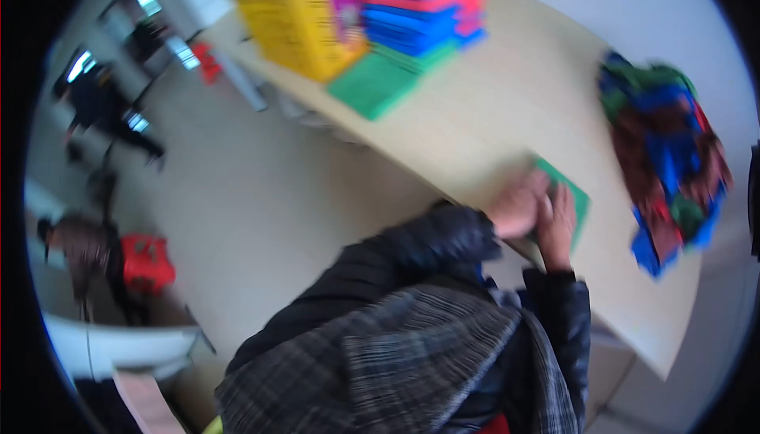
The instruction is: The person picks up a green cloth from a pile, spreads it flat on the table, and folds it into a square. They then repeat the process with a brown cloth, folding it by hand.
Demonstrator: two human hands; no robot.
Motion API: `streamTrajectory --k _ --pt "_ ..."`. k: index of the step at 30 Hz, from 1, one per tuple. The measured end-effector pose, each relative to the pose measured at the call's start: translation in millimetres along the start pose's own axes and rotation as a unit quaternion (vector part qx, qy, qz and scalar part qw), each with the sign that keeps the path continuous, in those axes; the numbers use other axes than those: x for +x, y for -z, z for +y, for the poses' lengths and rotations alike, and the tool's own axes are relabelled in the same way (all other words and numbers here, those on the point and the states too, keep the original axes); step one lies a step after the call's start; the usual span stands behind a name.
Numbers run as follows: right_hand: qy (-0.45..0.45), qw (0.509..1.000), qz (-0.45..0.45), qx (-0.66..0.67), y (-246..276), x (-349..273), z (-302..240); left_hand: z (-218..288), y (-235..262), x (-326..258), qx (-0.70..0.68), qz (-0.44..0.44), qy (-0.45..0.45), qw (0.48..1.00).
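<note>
A flat green piece [584, 197], apparently folded cloth, lies on the table close in front of me, partly covered by both hands. My left hand [516, 203] rests over its left part, and motion blur hides how its fingers are set. Right beside it, touching it, my right hand [559, 224] presses on the green piece with the fingers stretched out flat. Farther left on the table stands a neat stack of folded red, blue and green pieces [410, 22]. A flat green piece [372, 86] lies at the foot of that stack.
A yellow box [293, 26] stands behind the stack on the pale table [514, 78]. Crumpled green, blue, brown and red cloth [669, 157] heaps at the table's right, near the wall. At left are two people [107, 109] and a red stool [146, 264].
</note>
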State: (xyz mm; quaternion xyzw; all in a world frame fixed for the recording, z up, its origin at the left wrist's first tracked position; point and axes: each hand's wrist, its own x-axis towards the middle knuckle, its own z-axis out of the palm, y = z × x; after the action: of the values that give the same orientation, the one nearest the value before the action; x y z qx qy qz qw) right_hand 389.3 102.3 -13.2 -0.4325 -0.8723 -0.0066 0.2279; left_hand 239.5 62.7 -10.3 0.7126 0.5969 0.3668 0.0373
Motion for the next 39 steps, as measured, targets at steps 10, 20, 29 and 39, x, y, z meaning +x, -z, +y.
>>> streamTrajectory --k 10,20,29,39 --pt "-0.011 0.995 -0.065 -0.079 13.9 -11.7 -7.4 -5.9 13.2 -11.4 0.153 -0.069 -0.014 0.986" --pt "-0.075 0.994 -0.083 -0.020 25.5 -32.5 21.6 -9.5 7.2 -11.0 0.128 -0.063 -0.020 0.990" --pt "-0.126 0.958 -0.159 -0.205 44.8 -1.5 13.2 -11.0 10.5 -11.9 0.117 -0.060 -0.011 0.991" --pt "0.011 0.993 -0.084 -0.084 3.2 2.5 8.2 0.6 11.5 -11.3 0.045 0.017 -0.039 0.998"
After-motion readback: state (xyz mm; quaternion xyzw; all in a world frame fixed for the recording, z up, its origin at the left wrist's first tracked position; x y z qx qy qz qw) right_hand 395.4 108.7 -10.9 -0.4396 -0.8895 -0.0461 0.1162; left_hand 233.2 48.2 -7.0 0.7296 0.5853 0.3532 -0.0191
